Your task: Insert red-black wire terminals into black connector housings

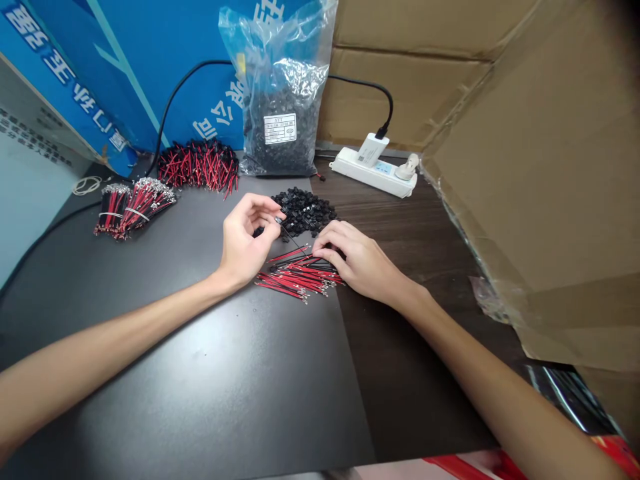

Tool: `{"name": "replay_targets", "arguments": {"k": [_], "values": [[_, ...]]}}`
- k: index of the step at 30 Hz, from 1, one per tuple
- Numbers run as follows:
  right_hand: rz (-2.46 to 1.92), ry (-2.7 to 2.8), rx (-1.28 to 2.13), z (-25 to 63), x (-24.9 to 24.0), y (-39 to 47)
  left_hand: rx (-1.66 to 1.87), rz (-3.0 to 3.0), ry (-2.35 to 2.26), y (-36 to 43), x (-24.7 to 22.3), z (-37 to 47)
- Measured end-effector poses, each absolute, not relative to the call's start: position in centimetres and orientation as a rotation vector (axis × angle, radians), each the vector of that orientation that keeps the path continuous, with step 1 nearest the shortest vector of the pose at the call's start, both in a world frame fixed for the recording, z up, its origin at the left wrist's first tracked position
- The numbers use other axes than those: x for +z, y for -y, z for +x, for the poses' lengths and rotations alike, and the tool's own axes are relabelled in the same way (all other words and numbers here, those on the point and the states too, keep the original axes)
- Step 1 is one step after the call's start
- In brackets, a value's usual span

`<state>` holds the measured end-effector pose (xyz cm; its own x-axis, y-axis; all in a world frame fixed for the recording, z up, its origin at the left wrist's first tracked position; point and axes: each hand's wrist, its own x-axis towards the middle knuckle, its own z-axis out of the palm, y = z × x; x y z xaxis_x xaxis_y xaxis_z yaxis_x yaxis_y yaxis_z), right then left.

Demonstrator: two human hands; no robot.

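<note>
My left hand (246, 235) pinches a small dark connector housing (279, 221) between thumb and fingertips. From it a thin black wire (295, 242) runs down to the right, where the closed fingertips of my right hand (354, 259) hold its other end. Beneath and between the hands lies a loose pile of red and black wires (305, 277) with small metal terminals at their ends. Just behind my fingers is a heap of small black plastic housings (304, 208). The exact grip inside each hand is partly hidden by the fingers.
Rubber-banded wire bundles (135, 208) lie at the left, with a large heap of red-black wires (200, 165) behind. A clear bag of black housings (280, 133) stands at the back. A white power strip (373, 175) sits right of it. Cardboard walls (540, 167) enclose the table.
</note>
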<state>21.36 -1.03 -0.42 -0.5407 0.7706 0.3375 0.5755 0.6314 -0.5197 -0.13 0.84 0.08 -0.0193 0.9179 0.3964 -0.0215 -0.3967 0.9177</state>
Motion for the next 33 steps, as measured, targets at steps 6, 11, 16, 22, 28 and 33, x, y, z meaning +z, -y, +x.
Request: {"name": "replay_targets", "arguments": {"k": [6, 11, 16, 22, 28, 33], "values": [[-1.033, 2.228, 0.617, 21.1, -0.4, 1.1, 1.524, 1.460, -0.991, -0.8, 0.2, -0.2], [-1.045, 2.191, 0.671, 21.0, -0.1, 1.2, 1.520, 1.447, -0.983, -0.7, 0.3, -0.2], [-1.106, 2.154, 0.636, 20.8, 0.0, 1.3, 1.517, 1.459, -0.988, -0.7, 0.3, -0.3], [-1.156, 1.971, 0.525, 20.7, -0.3, 1.0, 1.467, 1.471, -0.962, -0.5, 0.5, -0.3], [-1.151, 1.880, 0.566, 20.5, -0.2, 1.1, 1.387, 1.517, -0.923, -0.3, 0.6, -0.5], [-1.172, 1.593, 0.890, 19.8, -0.9, 0.9, 1.361, 1.589, -0.914, -0.1, 0.8, -0.4]]}}
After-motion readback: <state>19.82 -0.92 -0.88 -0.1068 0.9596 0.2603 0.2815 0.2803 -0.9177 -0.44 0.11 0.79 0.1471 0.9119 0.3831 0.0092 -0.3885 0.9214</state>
